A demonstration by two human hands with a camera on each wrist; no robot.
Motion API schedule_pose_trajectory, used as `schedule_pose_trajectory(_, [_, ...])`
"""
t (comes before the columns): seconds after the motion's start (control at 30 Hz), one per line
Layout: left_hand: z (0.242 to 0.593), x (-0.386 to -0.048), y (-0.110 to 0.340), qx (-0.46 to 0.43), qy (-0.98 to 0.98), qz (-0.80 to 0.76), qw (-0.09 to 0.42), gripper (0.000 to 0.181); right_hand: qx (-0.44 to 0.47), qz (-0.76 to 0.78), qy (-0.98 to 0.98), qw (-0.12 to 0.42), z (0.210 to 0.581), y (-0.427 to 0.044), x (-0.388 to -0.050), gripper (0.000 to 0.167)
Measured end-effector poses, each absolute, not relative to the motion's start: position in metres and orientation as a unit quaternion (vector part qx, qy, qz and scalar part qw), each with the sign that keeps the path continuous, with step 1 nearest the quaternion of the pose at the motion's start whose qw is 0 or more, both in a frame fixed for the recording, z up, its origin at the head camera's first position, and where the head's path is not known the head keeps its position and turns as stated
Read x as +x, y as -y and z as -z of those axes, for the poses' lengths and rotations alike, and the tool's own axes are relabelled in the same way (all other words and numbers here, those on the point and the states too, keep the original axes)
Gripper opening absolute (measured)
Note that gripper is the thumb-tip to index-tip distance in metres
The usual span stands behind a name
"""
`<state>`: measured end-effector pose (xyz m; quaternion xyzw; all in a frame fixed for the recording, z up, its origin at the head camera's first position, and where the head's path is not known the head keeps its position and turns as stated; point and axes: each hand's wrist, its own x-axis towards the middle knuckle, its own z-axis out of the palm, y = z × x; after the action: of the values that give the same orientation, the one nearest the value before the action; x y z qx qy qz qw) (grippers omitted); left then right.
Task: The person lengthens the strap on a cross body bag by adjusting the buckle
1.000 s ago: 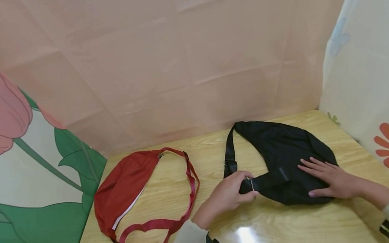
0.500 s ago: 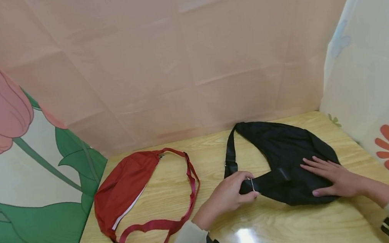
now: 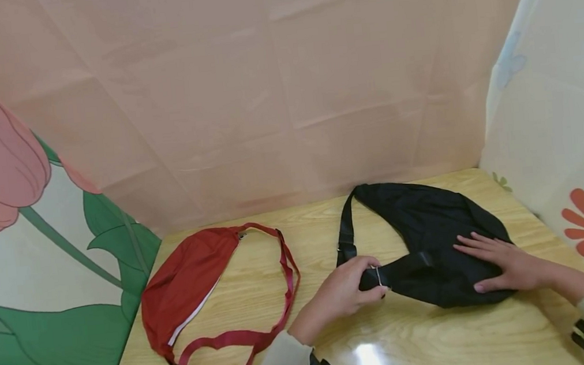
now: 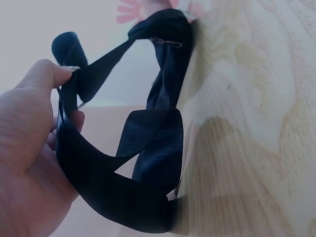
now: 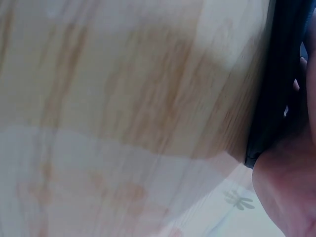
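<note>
A black bag (image 3: pixel 441 221) lies at the right of the wooden table. My left hand (image 3: pixel 345 291) pinches its strap near a metal buckle (image 3: pixel 379 276); in the left wrist view the strap (image 4: pixel 98 182) loops in front of the left hand (image 4: pixel 29 138). Spread over the lower right of the bag, my right hand (image 3: pixel 507 262) rests with fingers straight. The right wrist view has only part of the right hand (image 5: pixel 289 182) beside the bag's dark edge (image 5: pixel 276 84). To the left lies a red bag (image 3: pixel 193 278) with a white zipper, its strap (image 3: pixel 286 299) looped toward the left forearm.
The wooden table (image 3: pixel 416 345) meets a pinkish backdrop (image 3: pixel 273 91) at the back. A tulip-printed sheet (image 3: pixel 30 286) stands on the left, and a pale sheet (image 3: pixel 568 118) with an orange flower on the right.
My right hand and the main part of the black bag have shifted slightly to the right. The left hand keeps its pinch on the strap in nearly the same spot. The red bag stays put.
</note>
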<state>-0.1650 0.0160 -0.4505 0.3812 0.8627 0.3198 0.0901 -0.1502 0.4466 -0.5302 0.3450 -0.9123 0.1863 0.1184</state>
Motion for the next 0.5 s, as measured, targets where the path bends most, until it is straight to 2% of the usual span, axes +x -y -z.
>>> schedule_pose_trajectory(0.37, [0.4476, -0.1652, -0.0144, 0.377, -0.864, -0.325, 0.072, 0.048, 0.348, -0.203, 0.91, 0.098, 0.5284, -0.4554, -0.1558, 0.089])
schedule_pose_trajectory(0.5, [0.4482, -0.1659, -0.0148, 0.37, -0.864, -0.333, 0.079, 0.049, 0.343, -0.218, 0.91, 0.082, 0.5273, -0.456, -0.1572, 0.088])
